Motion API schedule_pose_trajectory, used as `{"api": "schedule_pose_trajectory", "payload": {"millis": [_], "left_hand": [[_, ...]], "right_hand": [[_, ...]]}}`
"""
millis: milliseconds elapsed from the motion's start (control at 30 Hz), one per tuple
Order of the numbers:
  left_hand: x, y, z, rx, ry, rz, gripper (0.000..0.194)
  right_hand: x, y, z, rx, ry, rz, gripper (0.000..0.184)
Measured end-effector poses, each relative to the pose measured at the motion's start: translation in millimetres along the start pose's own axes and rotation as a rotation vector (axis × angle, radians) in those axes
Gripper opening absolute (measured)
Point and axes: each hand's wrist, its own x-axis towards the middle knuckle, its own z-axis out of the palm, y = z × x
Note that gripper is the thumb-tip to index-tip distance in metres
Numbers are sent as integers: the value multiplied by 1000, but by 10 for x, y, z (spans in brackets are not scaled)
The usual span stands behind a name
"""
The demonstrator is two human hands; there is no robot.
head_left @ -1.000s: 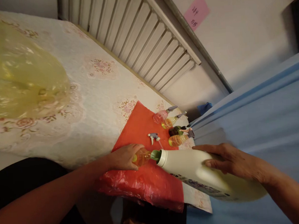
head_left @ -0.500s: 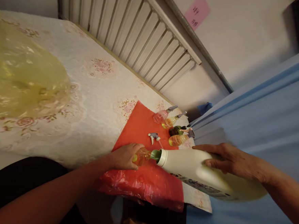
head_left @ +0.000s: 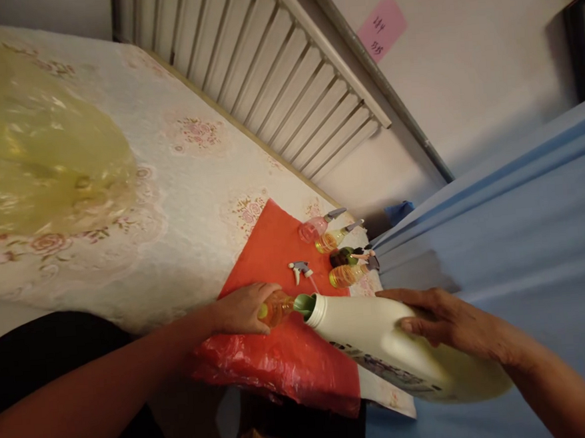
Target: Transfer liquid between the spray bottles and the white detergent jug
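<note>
My left hand (head_left: pixel 246 307) is wrapped round a small clear spray bottle (head_left: pixel 280 308) with its top off, above the red plastic sheet (head_left: pixel 260 258). My right hand (head_left: pixel 442 318) grips a large cream-coloured jug (head_left: pixel 370 320), tilted with its mouth toward the small bottle. A green funnel-like spout (head_left: pixel 304 305) sits between the jug's mouth and the bottle's neck. Just beyond lies a loose trigger sprayer head (head_left: pixel 301 270) with its thin tube. How much liquid is in the small bottle I cannot tell.
Several spray bottles (head_left: pixel 346 275) with pink, yellow and dark green bodies stand at the red sheet's far edge. A big yellow plastic bag (head_left: pixel 41 143) lies on the flowered tablecloth (head_left: pixel 190 186) at left. A radiator (head_left: pixel 262 67) runs behind; a blue curtain (head_left: pixel 533 229) hangs at right.
The jug's body in my right hand has dipped slightly down and to the left. My left hand and the small bottle stay almost in place.
</note>
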Motion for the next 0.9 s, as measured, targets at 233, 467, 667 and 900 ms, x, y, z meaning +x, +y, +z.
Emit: {"api": "schedule_pose_trajectory", "payload": {"millis": [233, 467, 667, 900], "left_hand": [[29, -115, 94, -33, 36, -1, 78], [28, -172, 123, -38, 30, -8, 87], [34, -185, 133, -36, 24, -51, 89], [34, -111, 79, -26, -7, -75, 87]], "right_hand": [[-15, 348, 269, 187, 35, -73, 54], [16, 601, 456, 323, 160, -97, 40], [137, 799, 479, 352, 413, -2, 21], [572, 757, 595, 853, 642, -133, 27]]}}
